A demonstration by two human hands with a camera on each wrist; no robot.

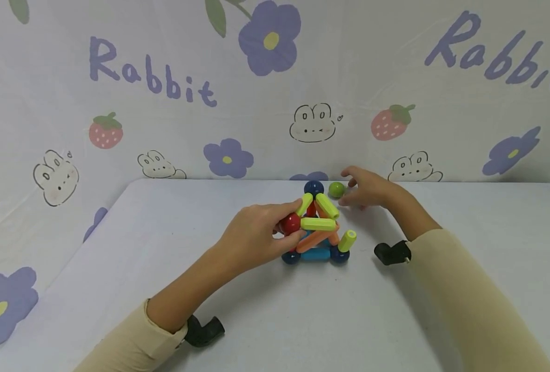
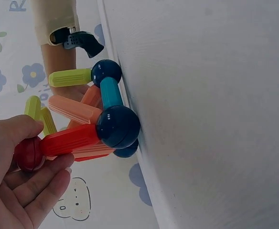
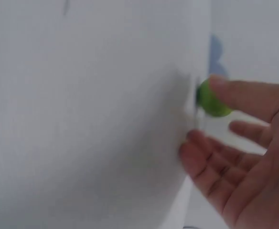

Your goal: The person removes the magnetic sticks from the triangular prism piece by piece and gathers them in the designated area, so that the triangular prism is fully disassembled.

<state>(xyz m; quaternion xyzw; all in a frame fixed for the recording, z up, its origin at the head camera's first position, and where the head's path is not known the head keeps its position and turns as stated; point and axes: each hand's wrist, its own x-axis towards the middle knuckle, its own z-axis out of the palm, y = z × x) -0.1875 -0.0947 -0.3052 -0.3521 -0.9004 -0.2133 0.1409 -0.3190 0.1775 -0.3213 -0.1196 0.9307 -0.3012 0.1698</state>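
A structure of coloured rods and balls stands on the table, with dark blue balls at its base corners and a blue rod between two of them. My left hand pinches the red ball at its upper left corner; a red rod runs from that ball to a dark blue one. A yellow-green rod sticks up from the front right ball. Behind the structure, a green ball lies beside my right hand, whose fingers are spread around it without a visible grip.
The white table ends at a printed cloth backdrop just behind the green ball. A black wrist camera mount juts from the left sleeve, and another mount from the right.
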